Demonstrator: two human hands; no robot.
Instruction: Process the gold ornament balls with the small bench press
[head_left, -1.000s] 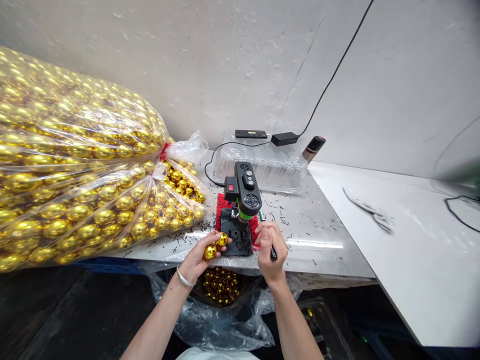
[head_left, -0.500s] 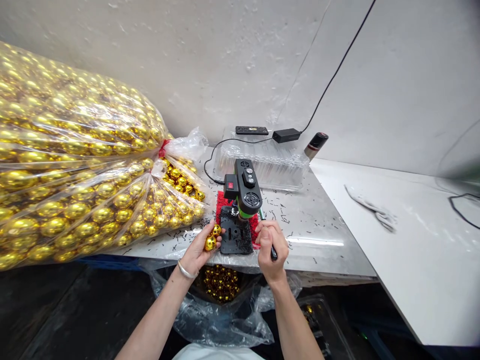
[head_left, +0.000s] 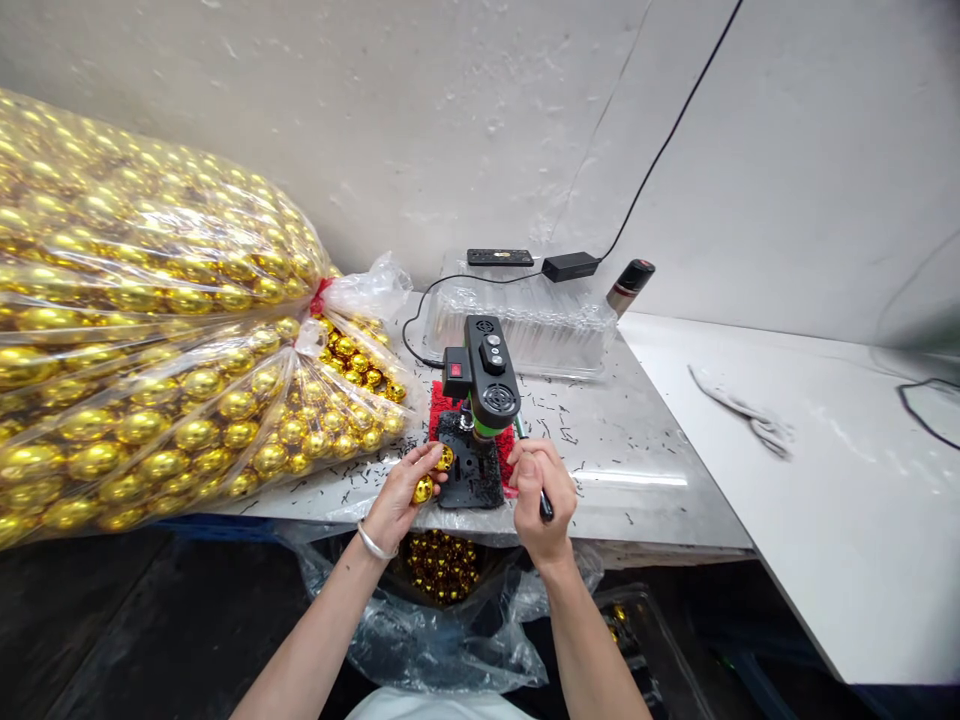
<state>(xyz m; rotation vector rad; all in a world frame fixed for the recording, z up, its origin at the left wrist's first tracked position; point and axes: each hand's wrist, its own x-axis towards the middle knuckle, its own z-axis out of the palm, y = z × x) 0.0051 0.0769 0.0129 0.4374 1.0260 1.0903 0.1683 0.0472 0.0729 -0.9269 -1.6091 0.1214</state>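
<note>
My left hand (head_left: 403, 492), with a bracelet at the wrist, is closed on two gold balls (head_left: 423, 490) beside the left edge of a black slotted base plate (head_left: 459, 488). One ball sits at the fingertips, the other lower by the palm. My right hand (head_left: 541, 490) is wrapped round the black-ended handle (head_left: 546, 508) of a small black drill press (head_left: 493, 372). The press head stands over the plate, on a red mat (head_left: 436, 398). Dark shavings cover part of the plate.
A huge clear bag of gold balls (head_left: 150, 300) fills the left. Behind the press are a clear plastic tray (head_left: 525, 330), a power adapter (head_left: 570, 266) and a spray can (head_left: 630, 287). Below the table edge hangs an open bag with gold balls (head_left: 442, 568). Gloves (head_left: 750, 415) lie at right.
The upper gold ball in my left hand has moved slightly up and right, nearer the press. The fingers have shifted around it. My right hand keeps its grip on the handle.
</note>
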